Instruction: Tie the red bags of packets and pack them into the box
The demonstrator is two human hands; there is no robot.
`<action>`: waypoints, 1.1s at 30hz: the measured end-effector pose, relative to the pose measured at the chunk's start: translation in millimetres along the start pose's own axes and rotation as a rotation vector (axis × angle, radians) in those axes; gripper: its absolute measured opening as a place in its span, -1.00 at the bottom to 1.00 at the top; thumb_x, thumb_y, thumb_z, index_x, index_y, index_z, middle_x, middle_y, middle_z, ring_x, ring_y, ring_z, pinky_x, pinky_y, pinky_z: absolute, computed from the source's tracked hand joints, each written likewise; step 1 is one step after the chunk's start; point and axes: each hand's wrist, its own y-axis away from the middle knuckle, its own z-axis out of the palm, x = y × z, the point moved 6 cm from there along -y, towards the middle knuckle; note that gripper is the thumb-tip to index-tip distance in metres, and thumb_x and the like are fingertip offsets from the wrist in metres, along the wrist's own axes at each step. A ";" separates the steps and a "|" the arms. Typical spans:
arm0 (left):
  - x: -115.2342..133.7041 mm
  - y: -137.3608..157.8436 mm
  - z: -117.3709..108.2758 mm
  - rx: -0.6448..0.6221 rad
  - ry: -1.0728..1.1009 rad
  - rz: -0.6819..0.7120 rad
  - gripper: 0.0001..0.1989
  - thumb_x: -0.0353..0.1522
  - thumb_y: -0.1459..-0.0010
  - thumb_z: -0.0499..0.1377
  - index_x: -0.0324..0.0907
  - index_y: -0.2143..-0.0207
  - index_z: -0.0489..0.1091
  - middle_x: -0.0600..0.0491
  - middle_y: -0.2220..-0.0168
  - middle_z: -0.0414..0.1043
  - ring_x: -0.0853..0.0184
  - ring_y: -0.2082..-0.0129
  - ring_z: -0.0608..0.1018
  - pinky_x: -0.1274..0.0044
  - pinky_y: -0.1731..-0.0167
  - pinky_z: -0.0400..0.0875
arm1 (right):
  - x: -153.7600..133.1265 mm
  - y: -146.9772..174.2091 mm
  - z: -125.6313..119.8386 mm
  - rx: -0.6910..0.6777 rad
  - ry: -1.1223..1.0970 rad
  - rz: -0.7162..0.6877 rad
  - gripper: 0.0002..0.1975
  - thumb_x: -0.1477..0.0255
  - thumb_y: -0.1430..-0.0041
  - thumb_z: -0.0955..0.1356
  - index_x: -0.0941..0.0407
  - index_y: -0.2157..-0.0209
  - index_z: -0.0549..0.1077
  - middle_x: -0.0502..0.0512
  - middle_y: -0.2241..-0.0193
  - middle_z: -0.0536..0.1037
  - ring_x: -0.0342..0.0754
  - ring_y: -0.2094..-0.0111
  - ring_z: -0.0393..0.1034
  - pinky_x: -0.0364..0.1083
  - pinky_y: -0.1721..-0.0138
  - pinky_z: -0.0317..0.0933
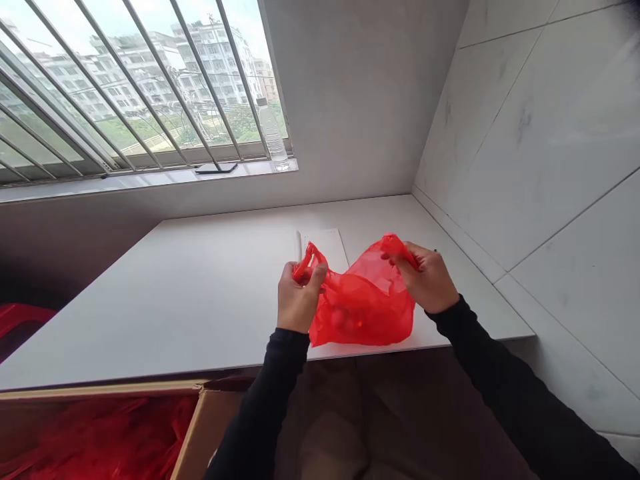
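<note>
A thin red plastic bag (365, 307) rests on the white counter (200, 293) near its front edge, with round red things showing through it. My left hand (297, 300) grips the bag's left handle. My right hand (427, 277) grips the right handle, and the two hands hold the bag's top spread apart. Both arms wear black sleeves.
A white sheet of paper (325, 243) lies on the counter behind the bag. An open cardboard box (190, 427) holding more red plastic stands below at the lower left. A clear bottle (273, 137) and a dark flat object (216, 168) sit on the barred window's sill. Tiled wall at right.
</note>
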 end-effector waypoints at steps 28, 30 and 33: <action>-36.1 74.3 -48.9 0.111 0.297 -0.080 -0.63 -0.37 0.04 0.30 -0.11 0.11 0.47 0.09 0.33 0.49 0.38 0.47 0.50 0.50 0.45 0.49 | -1.2 33.8 106.8 -0.750 0.630 -0.155 -0.77 0.72 0.03 0.35 0.11 0.56 0.35 0.01 0.62 0.36 -0.06 0.56 0.33 -0.12 0.52 0.17; -46.1 76.7 -50.7 0.138 0.410 -0.133 -0.72 -0.35 0.08 0.31 -0.13 0.23 0.50 0.04 0.27 0.53 0.31 0.38 0.56 0.44 0.38 0.54 | 17.4 29.9 114.4 -0.740 0.634 -0.137 -0.75 0.67 0.00 0.36 0.10 0.62 0.32 -0.01 0.65 0.33 -0.08 0.57 0.30 -0.13 0.52 0.15; -55.9 80.5 -45.6 0.118 0.556 -0.232 -0.81 -0.30 0.01 0.26 -0.18 0.32 0.54 -0.06 0.15 0.56 0.16 0.15 0.59 0.39 0.21 0.55 | 30.1 31.7 114.9 -0.717 0.628 -0.097 -0.77 0.58 -0.02 0.39 0.09 0.63 0.35 -0.01 0.67 0.33 -0.07 0.59 0.27 -0.11 0.52 0.16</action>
